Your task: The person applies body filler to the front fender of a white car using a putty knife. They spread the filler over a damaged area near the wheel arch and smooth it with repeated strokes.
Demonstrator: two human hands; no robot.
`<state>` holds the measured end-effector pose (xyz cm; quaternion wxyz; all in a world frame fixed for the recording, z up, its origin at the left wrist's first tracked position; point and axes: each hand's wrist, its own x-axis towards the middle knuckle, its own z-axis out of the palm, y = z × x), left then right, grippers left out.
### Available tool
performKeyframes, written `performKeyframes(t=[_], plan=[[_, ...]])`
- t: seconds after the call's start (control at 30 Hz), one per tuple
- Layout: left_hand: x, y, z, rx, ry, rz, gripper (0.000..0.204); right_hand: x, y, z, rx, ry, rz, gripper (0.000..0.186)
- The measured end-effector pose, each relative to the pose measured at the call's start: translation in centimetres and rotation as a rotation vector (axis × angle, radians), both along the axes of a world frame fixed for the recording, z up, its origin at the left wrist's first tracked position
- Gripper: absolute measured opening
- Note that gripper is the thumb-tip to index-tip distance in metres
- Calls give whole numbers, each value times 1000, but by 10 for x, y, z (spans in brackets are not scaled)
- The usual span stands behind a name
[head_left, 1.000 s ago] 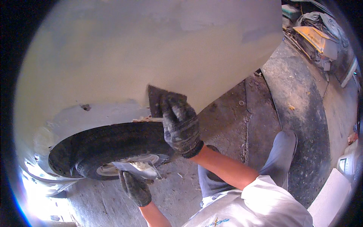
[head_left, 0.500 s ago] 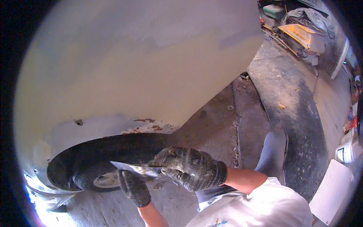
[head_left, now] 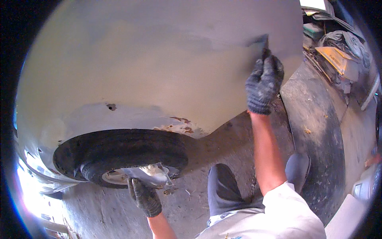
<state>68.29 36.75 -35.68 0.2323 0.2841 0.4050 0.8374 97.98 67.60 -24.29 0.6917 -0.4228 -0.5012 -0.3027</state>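
Observation:
My right hand (head_left: 265,85), in a grey knit work glove, is raised to the upper right and closed on a thin, dark filler spreader (head_left: 262,41). Its blade meets the car body panel (head_left: 167,75), which is patchy beige and grey; motion slightly blurs the edge. Low in front of the wheel, my gloved left hand (head_left: 145,198) grips the near edge of a flat, light mixing sheet (head_left: 137,174). A lump of pale filler (head_left: 154,170) lies on that sheet.
Below the panel sits a black tyre (head_left: 119,149). A hole (head_left: 112,106) and a chipped, rusty edge (head_left: 181,125) mark the panel's lower part. Heaped clutter with a yellow box (head_left: 332,59) stands far right. A whitish board (head_left: 346,219) leans at lower right.
My right hand has gone from over the mixing sheet up and right to the panel, carrying the spreader. The sheet now faces up more, showing the filler; my left hand has barely shifted.

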Motion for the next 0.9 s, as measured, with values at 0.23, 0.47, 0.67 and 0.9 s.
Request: performKeyframes(t=[0.23,0.47,0.67,0.9], plan=[[-6,-9,-3,-77,-14,121,42,-96,-63,-10,-40,-85,329,45],[-5,-8,-2,-53,-4,95,44,-143,-106,-18,-315,-198,500,57],[-10,-9,-6,-21,-27,74,44,-163,-128,-22,-296,-305,551,56],[-10,-11,-2,-2,-9,94,45,-167,-151,-37,-345,-540,559,52]])
